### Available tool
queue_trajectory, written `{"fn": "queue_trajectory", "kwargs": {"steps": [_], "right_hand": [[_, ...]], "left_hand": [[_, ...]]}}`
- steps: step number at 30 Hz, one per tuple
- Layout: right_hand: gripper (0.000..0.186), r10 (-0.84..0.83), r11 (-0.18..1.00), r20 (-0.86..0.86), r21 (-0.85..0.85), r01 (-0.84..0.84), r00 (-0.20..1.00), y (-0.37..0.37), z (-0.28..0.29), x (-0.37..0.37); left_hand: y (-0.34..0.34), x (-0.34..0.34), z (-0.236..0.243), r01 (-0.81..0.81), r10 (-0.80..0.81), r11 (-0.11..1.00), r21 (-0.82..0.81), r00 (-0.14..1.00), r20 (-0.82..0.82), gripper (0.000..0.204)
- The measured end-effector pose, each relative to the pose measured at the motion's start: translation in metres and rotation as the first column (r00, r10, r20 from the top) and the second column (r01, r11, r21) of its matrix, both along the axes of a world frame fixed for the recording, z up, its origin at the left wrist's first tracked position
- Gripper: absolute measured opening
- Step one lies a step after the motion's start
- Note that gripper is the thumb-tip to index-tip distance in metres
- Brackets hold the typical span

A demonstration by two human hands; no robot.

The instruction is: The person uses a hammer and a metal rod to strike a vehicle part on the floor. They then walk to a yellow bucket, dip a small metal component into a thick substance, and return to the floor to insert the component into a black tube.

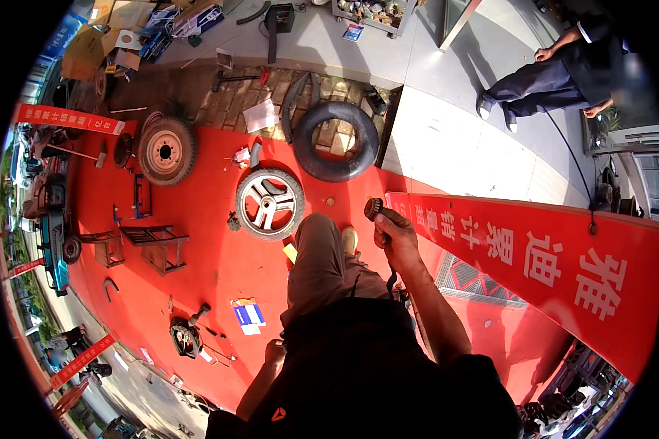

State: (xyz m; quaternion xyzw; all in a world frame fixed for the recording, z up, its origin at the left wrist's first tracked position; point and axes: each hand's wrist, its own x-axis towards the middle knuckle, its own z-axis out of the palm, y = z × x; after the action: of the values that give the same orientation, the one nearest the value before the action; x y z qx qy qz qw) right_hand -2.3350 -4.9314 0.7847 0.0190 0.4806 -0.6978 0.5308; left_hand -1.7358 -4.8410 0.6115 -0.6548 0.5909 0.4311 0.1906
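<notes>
Right hand [395, 238], frame centre, fingers pinching a small round dark part [373, 208]; left hand [274, 353] low, grip indiscernible; wheel [269, 203] lies untouched on red mat [212, 271].

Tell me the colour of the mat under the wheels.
Red mat, best seen in the head view.

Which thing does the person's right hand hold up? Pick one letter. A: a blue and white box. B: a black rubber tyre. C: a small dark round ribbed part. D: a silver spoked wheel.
C: the right hand grips the small dark round ribbed part at its fingertips, while the silver spoked wheel, black rubber tyre and blue and white box lie on the red mat.
</notes>
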Motion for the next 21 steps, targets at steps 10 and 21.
{"fn": "queue_trajectory", "kwargs": {"steps": [10,21], "right_hand": [[0.023,-0.462,0.887,-0.175,-0.102,0.451,0.869,-0.191,0.022,-0.220],[0.016,-0.698,0.716,0.062,0.053,0.696,0.713,-0.430,-0.013,-0.447]], "left_hand": [[-0.504,-0.350,-0.154,0.182,-0.190,0.982,-0.055,0.915,-0.356,0.035],[-0.987,-1.008,-0.083,0.725,-0.837,0.518,-0.455,0.540,-0.092,0.033]]}}
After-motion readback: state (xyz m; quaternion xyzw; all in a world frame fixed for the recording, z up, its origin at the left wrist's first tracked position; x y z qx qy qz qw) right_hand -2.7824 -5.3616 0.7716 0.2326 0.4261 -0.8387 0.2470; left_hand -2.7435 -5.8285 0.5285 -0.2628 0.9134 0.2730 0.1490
